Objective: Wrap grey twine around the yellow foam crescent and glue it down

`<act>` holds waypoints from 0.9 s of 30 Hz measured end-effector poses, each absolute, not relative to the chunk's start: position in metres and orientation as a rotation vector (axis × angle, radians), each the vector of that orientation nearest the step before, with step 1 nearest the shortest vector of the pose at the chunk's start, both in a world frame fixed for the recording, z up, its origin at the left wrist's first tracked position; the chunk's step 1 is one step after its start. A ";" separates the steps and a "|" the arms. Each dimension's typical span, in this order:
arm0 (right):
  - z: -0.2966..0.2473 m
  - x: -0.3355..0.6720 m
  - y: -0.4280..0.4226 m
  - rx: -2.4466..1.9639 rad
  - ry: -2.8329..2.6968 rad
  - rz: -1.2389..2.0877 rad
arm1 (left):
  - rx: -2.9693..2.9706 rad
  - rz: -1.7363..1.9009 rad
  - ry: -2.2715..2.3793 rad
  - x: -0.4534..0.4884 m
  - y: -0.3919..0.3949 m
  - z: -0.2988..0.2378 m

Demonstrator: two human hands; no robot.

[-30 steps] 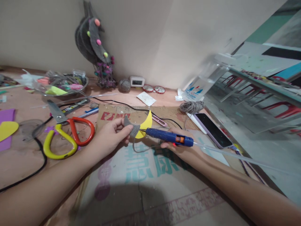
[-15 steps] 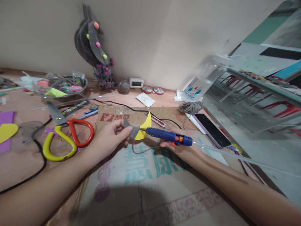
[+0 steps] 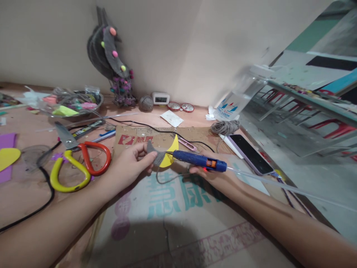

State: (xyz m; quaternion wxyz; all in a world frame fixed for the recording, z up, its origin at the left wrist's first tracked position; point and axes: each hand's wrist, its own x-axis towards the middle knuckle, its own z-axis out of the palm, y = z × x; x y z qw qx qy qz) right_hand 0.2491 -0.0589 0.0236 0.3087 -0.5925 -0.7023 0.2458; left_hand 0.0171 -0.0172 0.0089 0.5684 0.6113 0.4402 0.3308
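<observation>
Between thumb and fingers, my left hand (image 3: 141,158) pinches a yellow crescent (image 3: 170,158) whose left part is wrapped in grey yarn (image 3: 159,159). My right hand (image 3: 208,172) is closed around a blue hot glue gun (image 3: 192,158), its handle mostly hidden by the hand. The gun's metal tip touches or nearly touches the crescent where the grey wrapping meets the bare yellow. A clear glue stick (image 3: 251,175) sticks out of the gun's back end toward the right. From the crescent a loose strand of yarn (image 3: 164,182) loops down and runs toward my right hand.
Printed cardboard (image 3: 156,230) lies beneath my hands. Scissors (image 3: 73,163) with red and yellow handles rest at left, near a black cable (image 3: 46,201). A phone (image 3: 251,154), a yarn bundle (image 3: 225,127) and a plastic jug (image 3: 237,96) stand or lie at right. Behind is a bowl of scraps (image 3: 75,104).
Almost nothing differs. The whole view has shifted very slightly, and both hands keep the same hold, with the gun's tip still at the crescent.
</observation>
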 end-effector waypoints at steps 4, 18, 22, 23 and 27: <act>0.022 0.250 -0.059 -1.638 -1.805 0.651 | 1.466 0.769 1.032 0.017 -0.018 0.009; 0.038 0.273 -0.048 -1.126 -1.663 1.046 | 1.461 0.814 1.012 0.018 -0.016 0.003; 0.041 0.276 -0.044 -1.119 -1.700 1.030 | 1.402 0.862 0.971 0.018 -0.016 0.001; 0.041 0.277 -0.044 -1.151 -1.741 1.034 | 1.373 0.881 0.954 0.018 -0.016 0.001; 0.037 0.277 -0.044 -1.282 -1.855 1.049 | 1.330 0.927 0.932 0.017 -0.015 -0.001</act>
